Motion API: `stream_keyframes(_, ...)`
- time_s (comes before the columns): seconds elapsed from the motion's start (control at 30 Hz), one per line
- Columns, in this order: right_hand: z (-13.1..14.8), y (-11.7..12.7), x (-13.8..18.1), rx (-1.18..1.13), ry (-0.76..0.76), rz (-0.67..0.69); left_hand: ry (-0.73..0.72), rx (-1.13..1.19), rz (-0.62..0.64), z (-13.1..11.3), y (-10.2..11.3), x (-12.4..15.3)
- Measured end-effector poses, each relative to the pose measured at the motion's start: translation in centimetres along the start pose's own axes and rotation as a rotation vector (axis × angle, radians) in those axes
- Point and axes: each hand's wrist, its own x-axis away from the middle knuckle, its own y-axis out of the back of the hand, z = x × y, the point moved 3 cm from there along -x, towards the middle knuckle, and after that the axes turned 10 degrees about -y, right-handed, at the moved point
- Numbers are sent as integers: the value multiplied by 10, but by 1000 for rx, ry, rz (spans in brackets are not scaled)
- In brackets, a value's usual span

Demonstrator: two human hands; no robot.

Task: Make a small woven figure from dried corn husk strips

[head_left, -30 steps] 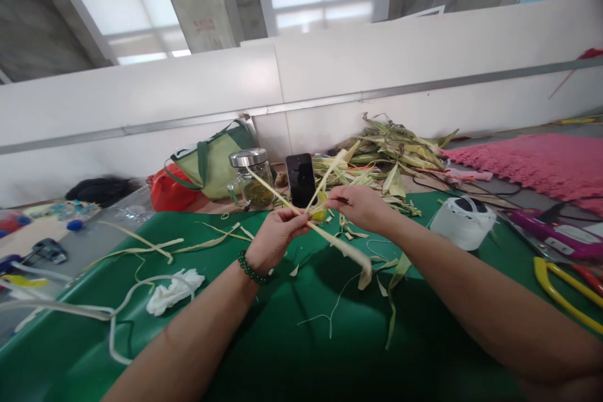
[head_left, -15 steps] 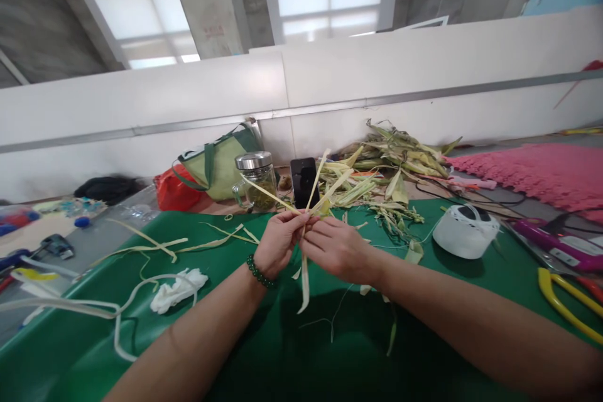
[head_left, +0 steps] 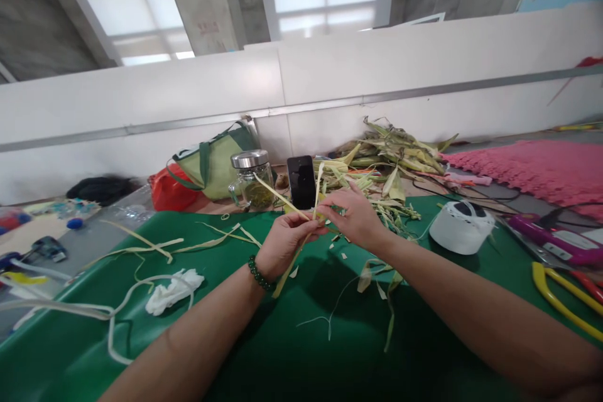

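Observation:
Pale yellow corn husk strips (head_left: 277, 193) cross one another between my two hands above the green mat (head_left: 226, 339). My left hand (head_left: 287, 240), with a green bead bracelet at the wrist, pinches the strips where they cross. One strip end points up, another slants to the upper left, and one hangs below toward the mat. My right hand (head_left: 351, 217) is closed at the crossing, thumb and fingertips on a husk strip. The exact fold between the fingertips is hidden. A phone (head_left: 301, 181) stands upright just behind the hands.
Behind are a glass jar mug (head_left: 252, 185), a green bag (head_left: 211, 166) and a corn husk heap (head_left: 396, 151). To the right lie a white thread roll (head_left: 460, 229), a purple glue gun (head_left: 551, 242) and yellow-handled scissors (head_left: 556, 298). Crumpled tissue (head_left: 174, 292) and white cord (head_left: 110, 326) lie left.
My right hand has shifted right and up, its fingers rearranged on the strips. The hanging strip now slants to the lower left. The view has moved slightly.

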Motion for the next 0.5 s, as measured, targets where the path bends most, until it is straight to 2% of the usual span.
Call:
stream_keyframes(0.1,0,-1,-3,-172,-78,102,15,-22,24,2,-1,0)
stream_keyframes(0.27,2,-6,-2,-314,-234,309,-8,-55,42,3,2,-1)
stream_keyframes(0.4,0,-7,-4,-421,-262,283,86,-20,36,5,4,-1)
stream_keyframes(0.5,-2,-8,-4,-446,-234,292,173,-16,88,6,4,0)
